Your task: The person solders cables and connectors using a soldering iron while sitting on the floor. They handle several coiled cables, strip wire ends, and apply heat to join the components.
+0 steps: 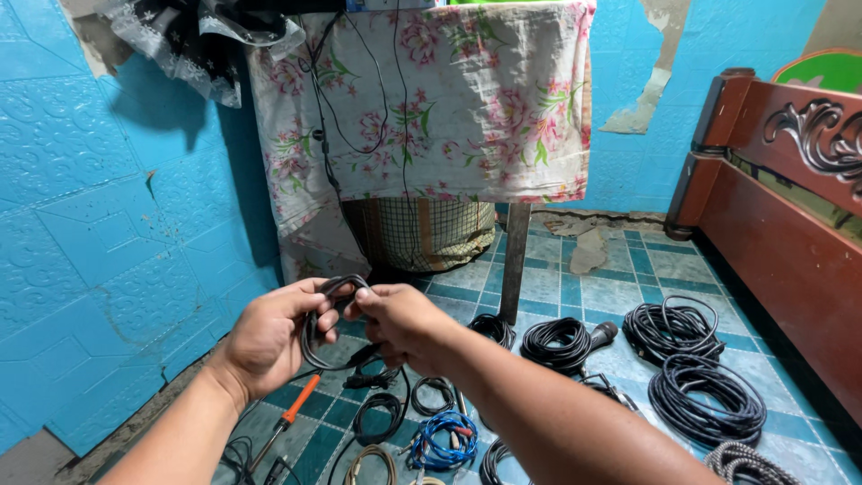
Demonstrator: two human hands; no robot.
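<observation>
While both hands [269, 337] [400, 319] grip a black cable [337, 292] — coiled cables [705, 400] across teal tiled floor [620, 287], blue walls [99, 207].

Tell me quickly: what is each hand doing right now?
Left hand: closed on a coiled black cable.
Right hand: closed, pinching the same cable.

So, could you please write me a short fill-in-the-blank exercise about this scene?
1. Both hands hold a coiled black ____ above the floor.
2. The screwdriver on the tiles has an ____ handle.
3. The small coil below the right hand is ____.
4. The cloth hanging behind is printed with ____.

Missing words: cable; orange; blue; flowers
</observation>
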